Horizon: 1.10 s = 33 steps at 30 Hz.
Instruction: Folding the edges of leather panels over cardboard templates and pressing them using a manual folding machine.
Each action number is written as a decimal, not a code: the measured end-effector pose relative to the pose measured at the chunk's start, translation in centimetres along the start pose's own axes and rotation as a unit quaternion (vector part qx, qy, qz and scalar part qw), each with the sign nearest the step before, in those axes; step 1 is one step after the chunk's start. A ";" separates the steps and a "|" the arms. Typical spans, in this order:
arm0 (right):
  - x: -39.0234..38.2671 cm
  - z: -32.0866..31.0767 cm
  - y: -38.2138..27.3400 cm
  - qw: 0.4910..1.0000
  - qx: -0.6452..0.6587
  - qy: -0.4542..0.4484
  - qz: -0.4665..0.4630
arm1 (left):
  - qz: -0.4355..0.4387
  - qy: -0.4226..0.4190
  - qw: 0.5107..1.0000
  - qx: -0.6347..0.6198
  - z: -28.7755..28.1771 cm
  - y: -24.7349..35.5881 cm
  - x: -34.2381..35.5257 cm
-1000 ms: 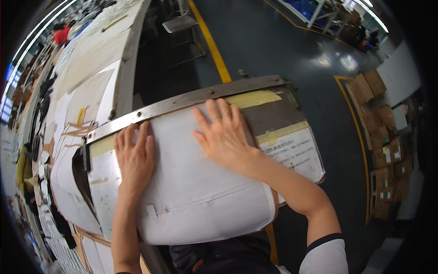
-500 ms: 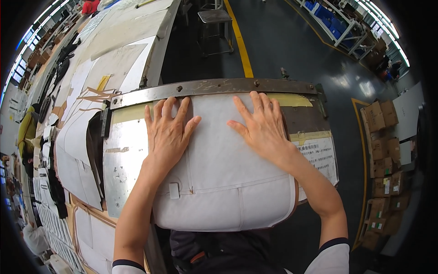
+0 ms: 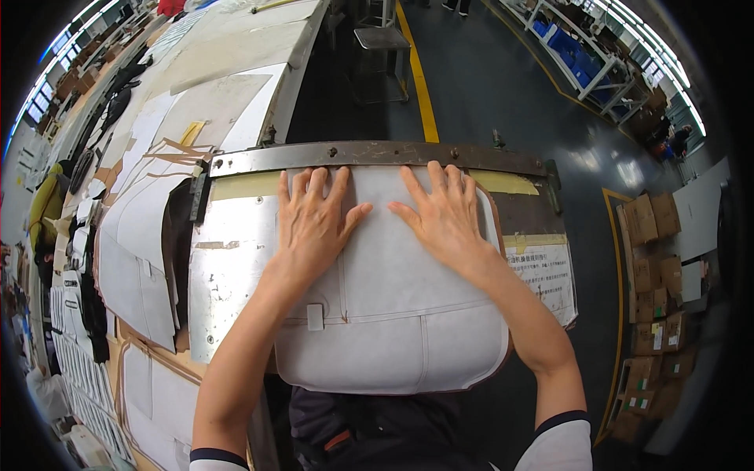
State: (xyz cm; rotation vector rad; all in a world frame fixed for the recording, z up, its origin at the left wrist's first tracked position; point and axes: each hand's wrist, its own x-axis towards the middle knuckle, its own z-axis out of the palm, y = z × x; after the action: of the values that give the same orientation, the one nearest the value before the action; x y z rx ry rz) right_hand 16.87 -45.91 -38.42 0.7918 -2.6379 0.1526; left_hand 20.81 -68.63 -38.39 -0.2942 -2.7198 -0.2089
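Note:
A grey-white stitched panel point(image 3: 385, 271) with brown edging, a small tab and rounded corners lies before me on a bare metal plate point(image 3: 236, 275). Its far edge meets a long steel bar point(image 3: 393, 155) of a machine. My left hand point(image 3: 312, 220) rests flat on the panel's left part, fingers spread, tips close to the bar. On the right part, my right hand point(image 3: 448, 224) presses down flat with fingers apart and thumb pointing toward the left thumb. Whether the panel's far edge runs under the bar is hard to make out.
More grey-white panels point(image 3: 137, 259) lie left of the plate. A long worktable point(image 3: 236, 63) with sheets and brown strips stretches away at left. A metal stool point(image 3: 382, 38) stands ahead; cardboard boxes point(image 3: 656, 275) are stacked at right, and a shelf with blue bins point(image 3: 573, 59) is beyond.
My hands have come closer together, thumbs nearly meeting. My right hand has slid slightly left, showing more of the panel's far right corner. The whole view has shifted a little.

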 end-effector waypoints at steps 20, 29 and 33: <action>-0.4 -0.8 -0.2 0.999 -0.041 -0.015 -0.018 | -0.025 0.014 0.999 -0.035 -0.3 0.5 0.0; -1.4 -1.1 0.2 0.998 0.009 -0.051 -0.034 | -0.014 0.022 0.999 -0.024 -0.5 -1.2 -2.0; -1.5 -2.3 0.3 0.996 0.005 -0.085 -0.041 | -0.018 0.012 0.999 -0.040 -0.4 -1.5 -2.0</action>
State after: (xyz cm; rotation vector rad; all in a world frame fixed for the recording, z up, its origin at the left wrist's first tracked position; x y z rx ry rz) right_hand 18.57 -44.42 -36.91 0.9540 -2.7584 0.0792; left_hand 22.46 -70.52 -38.96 -0.2640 -2.6980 -0.3293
